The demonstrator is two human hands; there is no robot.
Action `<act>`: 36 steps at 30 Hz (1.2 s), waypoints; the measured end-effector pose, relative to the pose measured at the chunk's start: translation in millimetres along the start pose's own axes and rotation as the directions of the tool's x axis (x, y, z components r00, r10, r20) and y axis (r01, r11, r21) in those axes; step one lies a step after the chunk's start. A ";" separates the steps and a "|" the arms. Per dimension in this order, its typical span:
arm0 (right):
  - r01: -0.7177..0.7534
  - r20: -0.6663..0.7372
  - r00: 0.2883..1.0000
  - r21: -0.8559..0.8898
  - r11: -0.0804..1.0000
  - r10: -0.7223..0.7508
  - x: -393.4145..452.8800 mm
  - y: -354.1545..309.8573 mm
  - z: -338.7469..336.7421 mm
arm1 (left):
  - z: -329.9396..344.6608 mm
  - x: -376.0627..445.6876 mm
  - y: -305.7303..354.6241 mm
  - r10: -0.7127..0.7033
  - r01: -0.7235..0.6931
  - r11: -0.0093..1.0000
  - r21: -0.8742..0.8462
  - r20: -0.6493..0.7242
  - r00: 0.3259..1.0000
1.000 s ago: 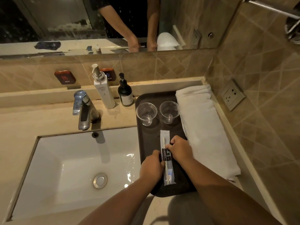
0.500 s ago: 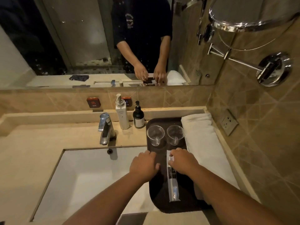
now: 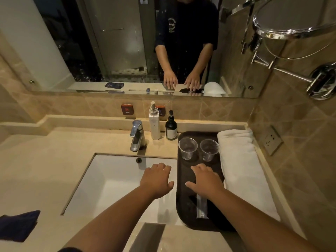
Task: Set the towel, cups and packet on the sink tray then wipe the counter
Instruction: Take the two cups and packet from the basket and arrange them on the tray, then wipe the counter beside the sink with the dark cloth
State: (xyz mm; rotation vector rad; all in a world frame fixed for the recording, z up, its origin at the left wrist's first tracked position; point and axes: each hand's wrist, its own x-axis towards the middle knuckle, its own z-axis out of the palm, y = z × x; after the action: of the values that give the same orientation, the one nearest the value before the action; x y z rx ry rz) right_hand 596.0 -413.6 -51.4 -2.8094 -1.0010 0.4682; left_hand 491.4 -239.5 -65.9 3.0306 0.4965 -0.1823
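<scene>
Our left hand is flat and open over the white sink basin, holding nothing. Our right hand is open too, above the dark oval tray. The long clear plastic packet lies under our right wrist. Two clear plastic cups stand just past our right fingers. The folded white towel lies beside that hand.

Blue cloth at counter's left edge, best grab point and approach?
Take the blue cloth with the left hand, from above, pinching its raised right corner near the sink. It lies crumpled and flat on the counter, partly out of frame, so that near corner is likely easiest.
</scene>
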 end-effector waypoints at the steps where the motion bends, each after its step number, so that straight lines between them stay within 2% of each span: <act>1: 0.006 0.002 1.000 0.007 1.000 -0.006 -0.6 -1.9 1.4 | -0.9 -1.8 -1.0 -0.008 0.008 1.000 -0.001 -0.004 1.000; 8: 0.083 0.029 0.996 0.069 0.994 -0.085 7.5 -43.4 8.2 | -10.9 -33.4 -41.1 -0.114 0.111 0.992 -0.059 -0.043 0.993; 15: 0.230 0.081 0.967 0.116 0.966 -0.240 20.8 -147.6 24.1 | -18.9 -95.8 -136.0 -0.290 0.286 0.955 -0.079 -0.053 0.955; 21: 0.357 0.068 0.927 0.138 0.924 -0.368 26.9 -275.4 51.7 | -12.6 -154.1 -251.0 -0.398 0.394 0.915 -0.088 -0.040 0.916; 29: 0.428 0.068 0.898 0.089 0.900 -0.434 25.4 -482.1 121.0 | 4.9 -238.8 -466.7 -0.455 0.449 0.888 -0.103 -0.043 0.890; 33: 0.498 0.097 0.862 0.009 0.867 -0.497 10.8 -545.2 146.2 | 9.8 -266.6 -552.2 -0.519 0.514 0.849 -0.124 -0.016 0.854; 36: 0.587 0.180 0.802 -0.061 0.807 -0.570 4.5 -569.8 164.7 | 18.6 -268.4 -596.9 -0.566 0.551 0.816 -0.173 -0.044 0.824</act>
State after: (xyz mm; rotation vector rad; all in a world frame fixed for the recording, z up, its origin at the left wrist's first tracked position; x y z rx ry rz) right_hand 205.7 31.8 -84.8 -2.3797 -1.8862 0.5577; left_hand 44.9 239.2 -77.1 2.6601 1.3402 -0.0230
